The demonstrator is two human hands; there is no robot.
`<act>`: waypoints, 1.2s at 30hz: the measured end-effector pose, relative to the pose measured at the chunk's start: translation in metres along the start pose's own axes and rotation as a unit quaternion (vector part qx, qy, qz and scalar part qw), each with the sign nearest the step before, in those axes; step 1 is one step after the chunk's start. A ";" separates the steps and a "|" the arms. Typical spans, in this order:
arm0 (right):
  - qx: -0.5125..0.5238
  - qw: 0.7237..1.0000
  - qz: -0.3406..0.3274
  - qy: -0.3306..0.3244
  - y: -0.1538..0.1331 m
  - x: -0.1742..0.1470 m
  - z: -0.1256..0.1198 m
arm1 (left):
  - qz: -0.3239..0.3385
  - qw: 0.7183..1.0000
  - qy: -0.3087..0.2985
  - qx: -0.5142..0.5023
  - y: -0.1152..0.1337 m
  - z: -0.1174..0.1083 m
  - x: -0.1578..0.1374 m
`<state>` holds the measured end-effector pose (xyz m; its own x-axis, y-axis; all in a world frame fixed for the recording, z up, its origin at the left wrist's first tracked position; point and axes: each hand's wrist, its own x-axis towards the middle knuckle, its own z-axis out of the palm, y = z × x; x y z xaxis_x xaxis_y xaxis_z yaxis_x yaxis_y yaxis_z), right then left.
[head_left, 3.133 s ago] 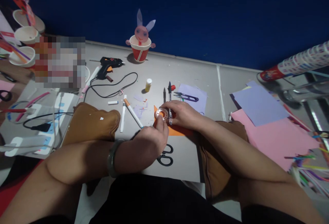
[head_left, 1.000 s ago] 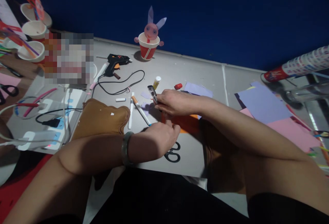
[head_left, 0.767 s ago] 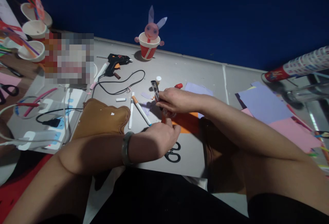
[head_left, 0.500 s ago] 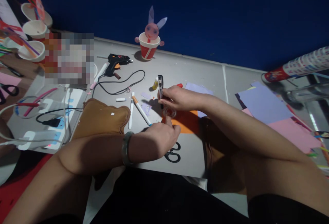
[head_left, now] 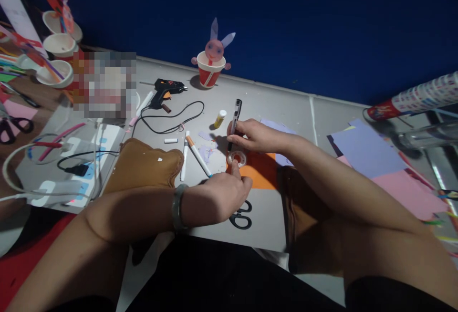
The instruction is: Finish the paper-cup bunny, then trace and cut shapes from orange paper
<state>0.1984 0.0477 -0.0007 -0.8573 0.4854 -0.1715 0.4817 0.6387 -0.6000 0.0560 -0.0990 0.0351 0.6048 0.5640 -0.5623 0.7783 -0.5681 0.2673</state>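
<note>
A black marker pen (head_left: 234, 120) stands nearly upright in my right hand (head_left: 252, 133), its lower end at the upper left rim of a roll of clear tape (head_left: 236, 159). The roll lies flat on a sheet of orange paper (head_left: 263, 171). My left hand (head_left: 227, 193) holds the roll down, with the index finger stretched onto it and the other fingers bent. Below that hand, black scissor handles (head_left: 241, 220) show; the blades are hidden. A yellow glue stick (head_left: 220, 119) with a white cap stands left of the pen. Two white markers (head_left: 198, 155) lie further left.
A red paper cup (head_left: 209, 74) with a rabbit figure stands near the blue wall. A glue gun (head_left: 168, 93) and its cable lie at the left, by a power strip (head_left: 86, 164). Brown cushions (head_left: 145, 166) flank the work. Coloured paper (head_left: 368, 150) lies at the right.
My right hand and the pen have moved slightly right, uncovering more of the glue stick and the tape roll. My left finger stays on the roll. The whole view has shifted a little.
</note>
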 end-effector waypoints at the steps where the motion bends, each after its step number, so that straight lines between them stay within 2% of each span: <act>1: 0.002 1.000 0.000 0.004 0.001 0.000 0.000 | 0.001 1.000 0.003 0.000 0.000 0.000 0.000; 7: 0.032 0.999 -0.010 0.020 0.009 -0.002 -0.002 | -0.003 1.000 0.000 -0.002 0.000 -0.002 -0.001; 16: 0.081 0.994 0.061 0.046 0.007 -0.015 -0.001 | -0.006 0.999 0.008 -0.031 -0.001 -0.001 0.000; 23: 0.114 0.982 0.088 0.120 0.010 -0.030 0.011 | -0.012 0.999 0.023 -0.040 -0.002 0.005 0.003; 29: 0.148 0.970 0.082 0.173 0.009 -0.044 0.023 | -0.021 0.999 0.025 -0.023 0.000 0.002 -0.001; 36: 0.126 0.965 0.091 0.213 0.009 -0.056 0.033 | 0.013 0.999 0.047 -0.024 -0.005 0.003 -0.005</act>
<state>0.2441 0.0063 -0.0224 -0.5837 0.8119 0.0124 0.5119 0.3798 -0.7705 0.0483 -0.1010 0.0341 0.6369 0.6040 -0.4791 0.7675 -0.5558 0.3196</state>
